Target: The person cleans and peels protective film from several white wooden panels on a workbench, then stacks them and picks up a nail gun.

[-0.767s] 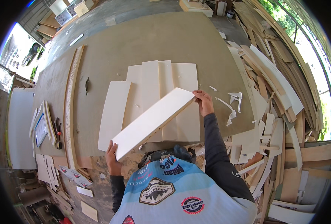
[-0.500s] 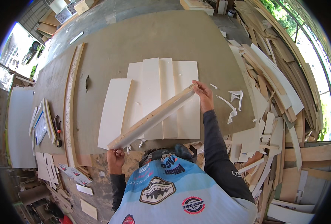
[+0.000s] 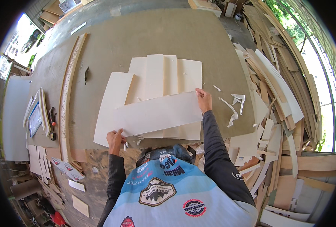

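A long white board [image 3: 158,114] spans the space between my two hands, its broad face showing and its right end a little higher in the picture. The fingers of my left hand [image 3: 115,141] pinch its lower left corner. At its upper right corner, my right hand [image 3: 204,100] grips the end between thumb and fingers. Under it, on the large brown worktable, several white panels lie overlapped: a wide left panel [image 3: 117,85], a narrow middle panel [image 3: 155,75] and a right panel [image 3: 190,77]. The held board hides parts of them.
Curled white scraps [image 3: 234,108] lie right of the panels. A long wooden strip [image 3: 71,90] runs along the table's left, beside pliers [image 3: 53,118] and a framed blue-and-white sheet [image 3: 35,119]. Offcuts [image 3: 266,140] crowd the right; tall planks [image 3: 278,83] lean there.
The held board has turned from its raw wooden edge to its broad white face and sits more level. My left hand has risen slightly; my right hand has lowered slightly.
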{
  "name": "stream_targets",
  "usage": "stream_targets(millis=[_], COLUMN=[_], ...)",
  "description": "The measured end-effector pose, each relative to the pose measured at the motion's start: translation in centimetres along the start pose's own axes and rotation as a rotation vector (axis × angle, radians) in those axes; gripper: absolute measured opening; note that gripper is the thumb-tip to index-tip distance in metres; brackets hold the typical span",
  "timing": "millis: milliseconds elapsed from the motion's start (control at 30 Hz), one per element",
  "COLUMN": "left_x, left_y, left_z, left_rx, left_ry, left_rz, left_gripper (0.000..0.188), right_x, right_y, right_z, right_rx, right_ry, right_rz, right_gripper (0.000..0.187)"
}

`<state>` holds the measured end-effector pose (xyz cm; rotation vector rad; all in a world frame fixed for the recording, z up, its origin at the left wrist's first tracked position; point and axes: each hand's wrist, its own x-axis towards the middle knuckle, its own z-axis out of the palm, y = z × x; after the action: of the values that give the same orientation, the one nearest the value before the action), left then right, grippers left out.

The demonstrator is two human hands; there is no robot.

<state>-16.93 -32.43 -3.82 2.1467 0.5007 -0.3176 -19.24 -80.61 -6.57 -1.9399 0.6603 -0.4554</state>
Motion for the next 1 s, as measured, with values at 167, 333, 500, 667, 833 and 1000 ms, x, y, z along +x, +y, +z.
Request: stream_targets(millis=[167, 333, 500, 667, 833, 1000], left_x=[-7.2, -9.0, -8.5, -8.3, -8.5, -8.4], left_y=[9.7, 8.7, 8.3, 8.3, 8.2, 8.3], left_z=[2.2, 9.1, 13.6, 13.5, 13.9, 13.9], left_rx=[0.352, 0.503, 0.658, 0.613, 0.633, 0.640], left_ry=[0.117, -0.256, -0.278, -0.308, -0.273, -0.252], left_rz=[0.205, 0.975, 1.186, 1.188, 1.198, 1.210], left_gripper=[0.070, 0.081, 0.070, 0.067, 0.065, 0.064], right_x=[0.7, 2.5, 3.0, 1.9, 0.9, 0.4], right_y=[0.5, -1.7, -2.5, -2.6, -2.8, -2.9], right_z=[-2.4, -2.8, -2.2, -2.2, -2.1, -2.2], right_rx=[-0.078, -0.328, -0.521, -0.697, -0.767, -0.660], right_ry=[-0.110, -0.284, -0.238, -0.179, -0.158, -0.172], right_rz=[-0.083, -0.258, -0.572, -0.777, -0.822, -0.764], right_gripper=[0.021, 0.015, 0.004, 0.002, 0.003, 0.004])
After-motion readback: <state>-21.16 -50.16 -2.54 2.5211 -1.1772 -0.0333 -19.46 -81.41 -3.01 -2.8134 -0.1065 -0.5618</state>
